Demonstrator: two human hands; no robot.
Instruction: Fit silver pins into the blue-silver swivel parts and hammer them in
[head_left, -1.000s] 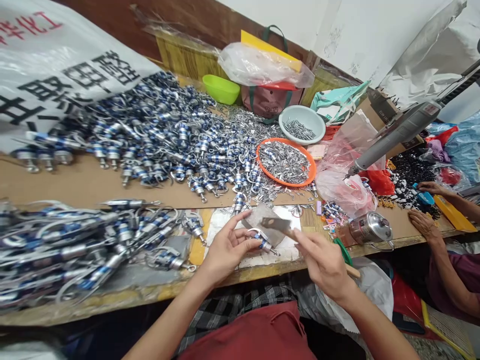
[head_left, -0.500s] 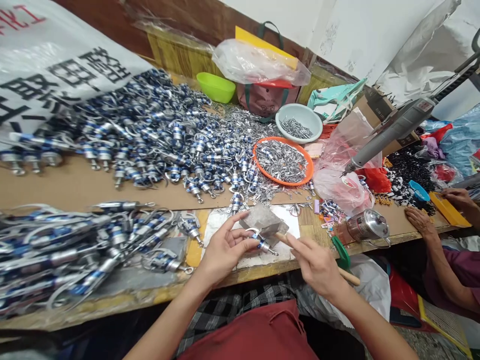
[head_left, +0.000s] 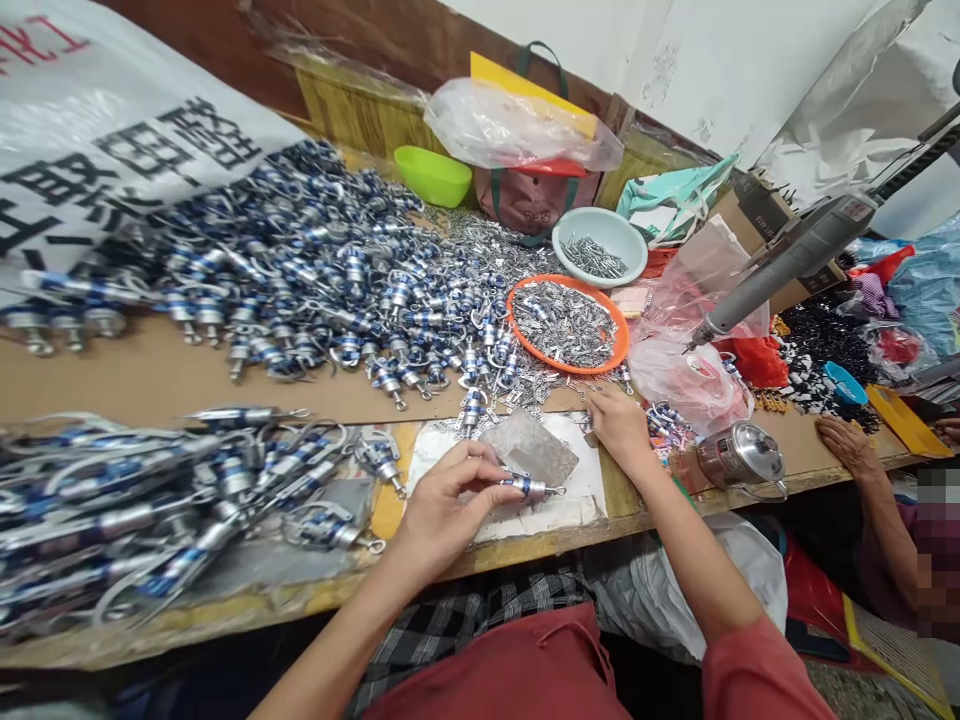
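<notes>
My left hand [head_left: 450, 500] is closed, pinching a small blue-and-silver metal fitting [head_left: 529, 488] with a ring at its end. The fitting is held over the near side of a grey metal block [head_left: 536, 450] on a white sheet [head_left: 589, 505]. To the right of the block, my right hand [head_left: 621, 428] reaches down to the table with its fingertips together, beside scattered small metal links [head_left: 540, 385]. Whatever is between those fingertips is too small or hidden to make out. More blue-and-silver fittings [head_left: 337, 260] are heaped at the back left.
An orange tray [head_left: 512, 325] of small metal links and a pale bowl [head_left: 639, 262] of metal pins stand behind. A lidded metal mug [head_left: 742, 455] is at right, under an electric screwdriver [head_left: 787, 260]. Another person's hand [head_left: 847, 445] rests farther right.
My right hand has let go of the wooden-handled tool, now out of sight, and moved up and away to the small links. My left hand still holds the fitting, turned more level.
</notes>
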